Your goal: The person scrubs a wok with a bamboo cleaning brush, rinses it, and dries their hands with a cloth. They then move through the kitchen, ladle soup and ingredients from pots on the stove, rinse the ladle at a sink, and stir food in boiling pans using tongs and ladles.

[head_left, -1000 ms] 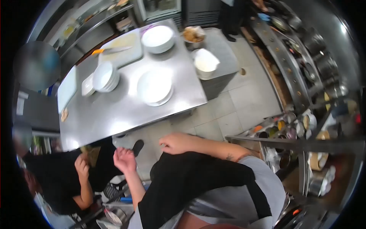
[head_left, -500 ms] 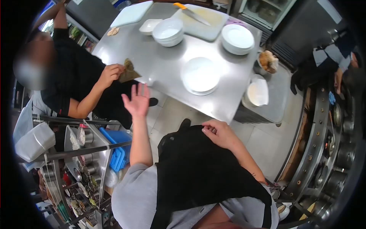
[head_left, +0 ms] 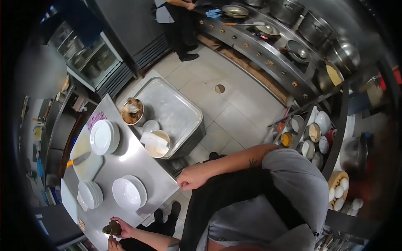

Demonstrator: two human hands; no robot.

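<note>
My left hand [head_left: 124, 229], low in the view, is closed on a dark olive-brown, crumpled leaf-like piece [head_left: 110, 228]; its exact kind is unclear. Just below it is another person's hand [head_left: 114, 244], close to the same piece. My right hand [head_left: 192, 177] is loosely curled by the corner of the steel table [head_left: 161, 184], with nothing visible in it. Nearest to my hands, a white bowl [head_left: 125, 193] sits over another white dish.
Stacked white plates [head_left: 104, 137], stacked bowls [head_left: 90, 194] and an orange-handled knife [head_left: 79, 159] on a cutting board [head_left: 97, 164] occupy the table. Beyond its edge is a metal tray [head_left: 178, 104] with containers. A stove [head_left: 251, 44] and another person [head_left: 173, 25] are farther back.
My view has swung to the right. The olive piece, earlier in the other person's hand, is now in my left hand, which was open and empty. My right hand has moved beside the table corner.
</note>
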